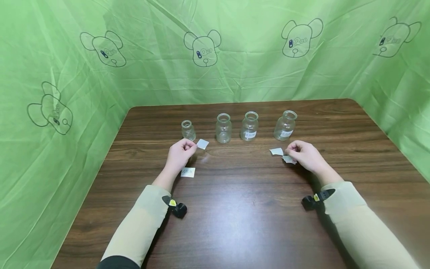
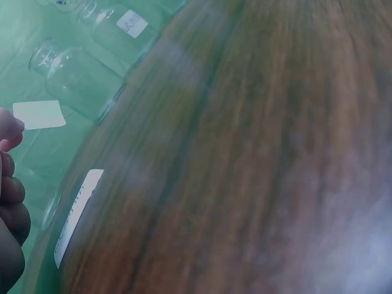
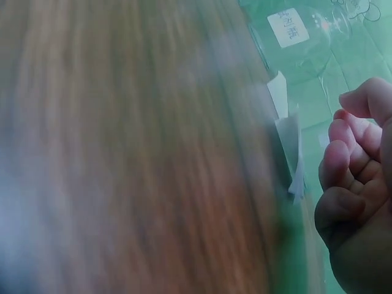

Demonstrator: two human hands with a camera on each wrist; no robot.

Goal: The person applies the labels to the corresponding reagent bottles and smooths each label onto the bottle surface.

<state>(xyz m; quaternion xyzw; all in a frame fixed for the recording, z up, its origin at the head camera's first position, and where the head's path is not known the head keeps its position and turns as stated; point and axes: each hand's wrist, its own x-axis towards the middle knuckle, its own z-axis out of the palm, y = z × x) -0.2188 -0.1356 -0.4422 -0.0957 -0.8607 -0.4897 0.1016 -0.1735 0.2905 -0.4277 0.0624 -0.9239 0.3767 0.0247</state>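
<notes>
In the head view my left hand [image 1: 180,154] pinches a small white label [image 1: 202,144] between thumb and forefinger. Close behind that hand stands the smallest glass bottle [image 1: 187,130]. A second label with writing [image 1: 187,172] lies on the table beside the left wrist. My right hand [image 1: 304,155] hovers by two curled white paper scraps, one scrap [image 1: 276,151] to its left and another scrap [image 1: 289,160] under its fingers. In the right wrist view its fingers [image 3: 335,162] are loosely bent with nothing between them. The rightmost bottle [image 1: 285,126], behind this hand, bears a written label.
Between the hands, farther back, stand a plain glass bottle [image 1: 223,129] and a labelled glass bottle [image 1: 249,127]. All stand uncapped on a dark wooden table [image 1: 235,209]. A green cloth [image 1: 235,82] with mouse-head drawings hangs around the back and sides.
</notes>
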